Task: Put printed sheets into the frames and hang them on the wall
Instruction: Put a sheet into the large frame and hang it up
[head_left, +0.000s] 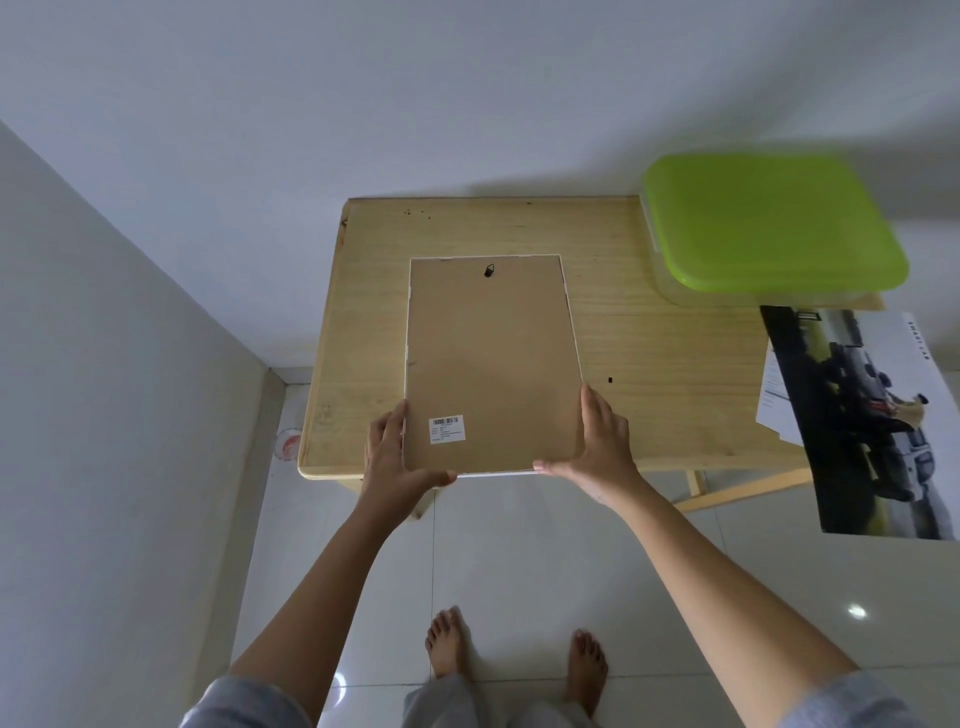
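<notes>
Two near corners of the white-rimmed, brown-backed picture frame (491, 353), face down at the pale wooden table's (675, 374) near edge, are gripped by the left hand (387, 452) and right hand (597, 447). It is best kept level when lifted.

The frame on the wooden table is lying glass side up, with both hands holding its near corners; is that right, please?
Not quite: the head view shows the frame lying back side up, hanger showing. The left hand and right hand do hold its near corners on the wooden table.
</notes>
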